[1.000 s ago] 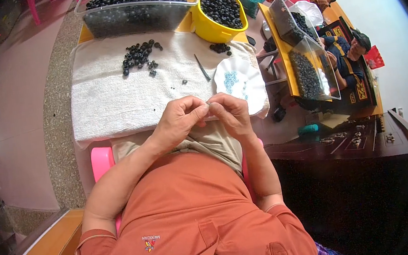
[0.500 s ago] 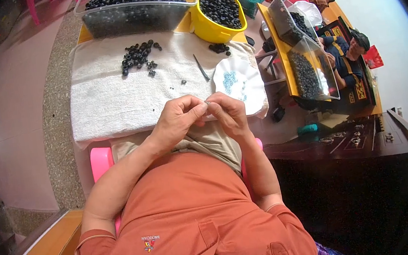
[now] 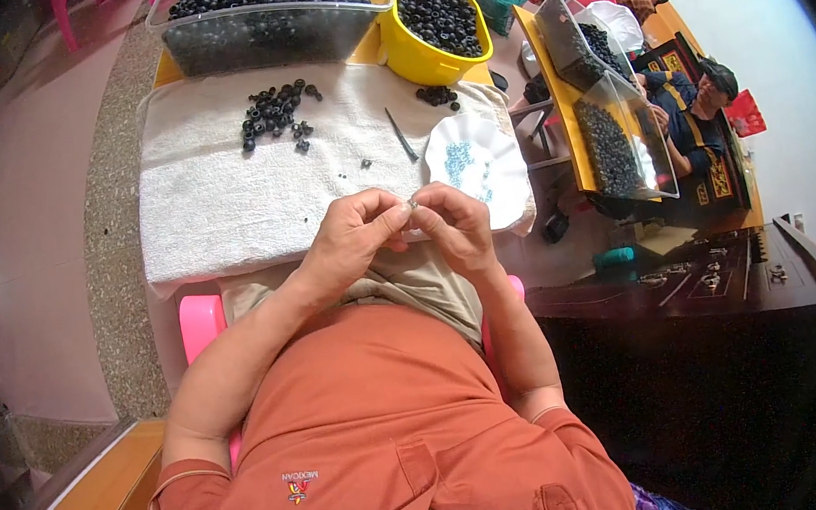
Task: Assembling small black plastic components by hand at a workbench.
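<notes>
My left hand (image 3: 355,234) and my right hand (image 3: 458,226) meet fingertip to fingertip over the near edge of a white towel (image 3: 207,212). Both are closed in a pinch around something tiny, too small to make out. Just beyond my right hand is a white scalloped plate (image 3: 505,148) with small bluish clear pieces (image 3: 459,162) on it. A thin dark tool, tweezers-like (image 3: 401,135), lies left of the plate. Farther off on the towel is a loose pile of small black ring-shaped parts (image 3: 273,111), with a few single ones nearer my hands.
A clear bin (image 3: 268,39) and a yellow basket (image 3: 436,60), both full of black parts, stand at the far edge. To the right, more clear bins (image 3: 616,141) rest on a yellow board, with another person (image 3: 694,112) beside them. A pink seat (image 3: 202,321) is under me.
</notes>
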Motion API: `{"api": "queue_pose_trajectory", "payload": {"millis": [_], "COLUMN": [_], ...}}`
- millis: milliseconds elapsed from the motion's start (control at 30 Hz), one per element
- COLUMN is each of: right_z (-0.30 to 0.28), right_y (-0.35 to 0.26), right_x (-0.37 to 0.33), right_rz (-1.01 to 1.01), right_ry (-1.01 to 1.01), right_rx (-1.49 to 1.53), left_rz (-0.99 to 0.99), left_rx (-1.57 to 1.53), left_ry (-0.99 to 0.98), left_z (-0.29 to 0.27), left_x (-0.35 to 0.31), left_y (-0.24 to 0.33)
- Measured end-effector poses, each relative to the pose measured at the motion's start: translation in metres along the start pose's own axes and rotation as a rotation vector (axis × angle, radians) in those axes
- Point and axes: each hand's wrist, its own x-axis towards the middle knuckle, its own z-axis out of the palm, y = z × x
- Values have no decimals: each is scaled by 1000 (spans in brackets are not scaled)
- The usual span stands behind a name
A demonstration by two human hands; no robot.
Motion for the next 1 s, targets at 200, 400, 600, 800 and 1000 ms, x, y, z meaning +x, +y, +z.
{"api": "queue_pose_trajectory", "payload": {"millis": [200, 400, 600, 800, 1000], "right_z": [-3, -6, -7, -5, -8], "right_y": [3, 5, 10, 6, 5], "right_x": [0, 4, 3, 2, 0], "right_rz": [14, -16, -2, 80, 122], "right_ry": [-14, -63, -51, -8, 30], "right_rx": [109, 18, 46, 221, 221], "left_rz": [-9, 16, 10, 14, 29], "left_rx": [-11, -21, 13, 44, 84], "left_ry": [-12, 1, 9, 3, 8], "left_z": [0, -1, 0, 0, 2], "left_x": [1, 3, 2, 2, 0], "left_y": [-1, -5, -2, -3, -3]}}
